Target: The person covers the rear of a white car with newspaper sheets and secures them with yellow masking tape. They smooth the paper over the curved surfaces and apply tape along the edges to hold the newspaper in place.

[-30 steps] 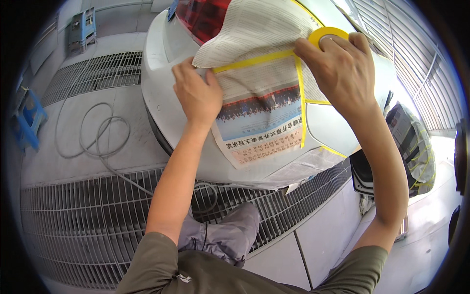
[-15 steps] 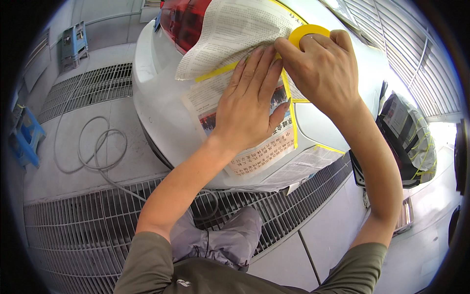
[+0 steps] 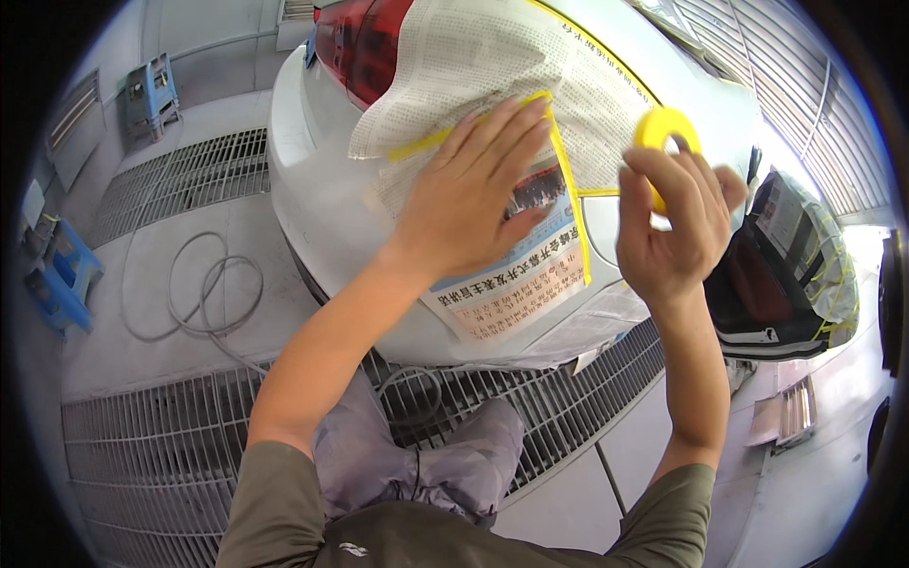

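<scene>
My left hand (image 3: 473, 189) lies flat, fingers stretched out, on the newspaper (image 3: 516, 303) against the white car body (image 3: 327, 204). Its fingertips rest by a strip of yellow masking tape (image 3: 565, 166) that runs down the paper's right edge. My right hand (image 3: 684, 213) grips a roll of yellow masking tape (image 3: 667, 128) in the air, to the right of the newspaper and apart from it. Another newspaper sheet (image 3: 473, 57) covers the panel above, its left edge curling over the red tail light (image 3: 369, 47). My left palm hides part of the lower sheet.
A grey hose (image 3: 222, 284) lies coiled on the floor at left, near metal floor grates (image 3: 161, 435). Blue step stools (image 3: 62, 270) stand along the left. At right is a dark car part (image 3: 781, 275) partly wrapped in masking film.
My right hand has moved right and down with the tape roll, away from my left hand. The left hand stays flat on the newspaper.
</scene>
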Demonstrator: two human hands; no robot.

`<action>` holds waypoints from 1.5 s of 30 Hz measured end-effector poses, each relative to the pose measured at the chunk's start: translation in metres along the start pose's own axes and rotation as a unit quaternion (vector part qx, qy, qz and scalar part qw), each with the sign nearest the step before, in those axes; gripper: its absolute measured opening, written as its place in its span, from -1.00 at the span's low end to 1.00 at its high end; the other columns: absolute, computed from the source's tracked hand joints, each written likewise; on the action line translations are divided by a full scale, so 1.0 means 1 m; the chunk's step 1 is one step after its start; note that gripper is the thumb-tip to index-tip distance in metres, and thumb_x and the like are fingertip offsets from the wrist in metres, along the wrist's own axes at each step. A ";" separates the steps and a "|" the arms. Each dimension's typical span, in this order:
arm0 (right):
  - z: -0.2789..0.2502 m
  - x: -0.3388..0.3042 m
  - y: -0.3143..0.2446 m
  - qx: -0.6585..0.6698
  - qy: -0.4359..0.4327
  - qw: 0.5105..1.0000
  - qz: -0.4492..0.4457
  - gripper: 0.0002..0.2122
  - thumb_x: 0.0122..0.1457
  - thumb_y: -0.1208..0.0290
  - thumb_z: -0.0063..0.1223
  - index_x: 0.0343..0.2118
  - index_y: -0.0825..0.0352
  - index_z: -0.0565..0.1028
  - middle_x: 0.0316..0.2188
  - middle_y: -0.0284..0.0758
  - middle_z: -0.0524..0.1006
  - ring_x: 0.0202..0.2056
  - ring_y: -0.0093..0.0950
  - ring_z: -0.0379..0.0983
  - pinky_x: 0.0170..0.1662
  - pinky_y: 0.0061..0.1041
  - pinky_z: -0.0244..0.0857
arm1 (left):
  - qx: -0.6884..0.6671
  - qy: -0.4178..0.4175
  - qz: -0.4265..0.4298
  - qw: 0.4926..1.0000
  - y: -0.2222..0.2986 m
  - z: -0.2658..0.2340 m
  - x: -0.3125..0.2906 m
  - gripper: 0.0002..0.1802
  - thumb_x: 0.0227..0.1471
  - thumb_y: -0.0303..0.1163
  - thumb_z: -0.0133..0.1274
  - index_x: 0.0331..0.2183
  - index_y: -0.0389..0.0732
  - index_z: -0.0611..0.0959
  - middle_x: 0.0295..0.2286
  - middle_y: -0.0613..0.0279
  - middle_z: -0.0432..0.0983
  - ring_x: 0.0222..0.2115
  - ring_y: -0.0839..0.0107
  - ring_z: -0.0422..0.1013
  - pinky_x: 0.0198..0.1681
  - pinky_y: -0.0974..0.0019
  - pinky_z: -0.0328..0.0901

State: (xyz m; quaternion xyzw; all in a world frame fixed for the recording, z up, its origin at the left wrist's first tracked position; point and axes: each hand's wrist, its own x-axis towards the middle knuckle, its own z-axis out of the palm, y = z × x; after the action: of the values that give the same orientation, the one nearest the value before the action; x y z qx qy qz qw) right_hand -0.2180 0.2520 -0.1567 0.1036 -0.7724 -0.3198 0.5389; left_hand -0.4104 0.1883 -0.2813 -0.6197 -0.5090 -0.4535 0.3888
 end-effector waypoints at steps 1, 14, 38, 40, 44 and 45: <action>-0.004 -0.008 0.001 0.006 0.001 1.000 0.009 -0.84 0.09 0.50 0.35 -0.28 0.15 0.62 -0.59 -0.48 0.45 -0.51 -0.51 0.42 -0.19 -0.43 -0.01 | -0.016 -0.009 0.004 1.000 -0.008 -0.001 -0.009 -0.08 0.27 0.01 0.06 0.40 -0.35 0.16 0.42 -0.13 0.06 0.45 -0.09 -0.01 0.49 -0.10 -0.12; -0.057 -0.113 -0.020 0.135 -0.065 0.972 0.183 -0.61 0.09 0.51 0.33 0.01 0.28 0.54 -0.38 -0.37 0.65 -0.45 -0.45 0.53 0.12 -0.21 0.21 | 0.048 -0.060 -0.160 0.984 -0.023 -0.040 -0.106 -0.16 0.33 -0.10 0.00 0.42 -0.36 0.15 0.38 -0.29 0.09 0.40 -0.26 0.01 0.44 -0.18 -0.08; 0.002 -0.207 -0.052 -0.068 -0.087 0.951 0.289 -0.44 0.19 0.34 0.05 0.28 -0.25 0.53 -0.52 -0.51 0.35 -0.46 -0.57 0.39 0.02 -0.44 0.18 | 0.031 -0.041 0.089 0.995 0.034 0.014 0.051 -0.85 -0.01 -0.52 0.41 -0.37 -0.22 0.72 -0.34 0.21 0.67 -0.33 0.27 0.50 -0.18 0.24 0.35; 0.009 -0.208 -0.054 -0.059 -0.082 0.950 0.297 -0.47 0.18 0.36 0.05 0.23 -0.24 0.58 -0.54 -0.51 0.33 -0.51 -0.58 0.36 0.06 -0.42 0.19 | 0.037 -0.025 0.106 0.993 0.032 0.016 0.051 -0.85 -0.01 -0.52 0.41 -0.37 -0.22 0.71 -0.34 0.20 0.66 -0.34 0.26 0.50 -0.21 0.25 0.35; 0.018 -0.206 -0.056 -0.066 -0.071 0.947 0.305 -0.52 0.18 0.36 0.05 0.16 -0.19 0.63 -0.56 -0.50 0.32 -0.54 -0.55 0.35 0.09 -0.42 0.19 | 0.072 -0.035 0.102 0.991 0.033 0.016 0.052 -0.84 0.01 -0.50 0.41 -0.39 -0.22 0.70 -0.36 0.19 0.65 -0.34 0.25 0.49 -0.25 0.25 0.35; 0.020 -0.206 -0.056 -0.060 -0.071 0.946 0.311 -0.54 0.18 0.36 0.05 0.14 -0.18 0.64 -0.57 -0.49 0.32 -0.55 -0.54 0.35 0.09 -0.42 0.19 | 0.073 -0.033 0.115 0.990 0.034 0.016 0.053 -0.86 0.03 -0.54 0.39 -0.36 -0.26 0.70 -0.34 0.16 0.64 -0.33 0.27 0.50 -0.24 0.28 0.37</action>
State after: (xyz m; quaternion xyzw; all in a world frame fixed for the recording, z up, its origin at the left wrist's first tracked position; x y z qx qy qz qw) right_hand -0.1640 0.3201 -0.3523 -0.1978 -0.7819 -0.1885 0.5603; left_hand -0.3706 0.2119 -0.2361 -0.6584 -0.4788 -0.3466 0.4660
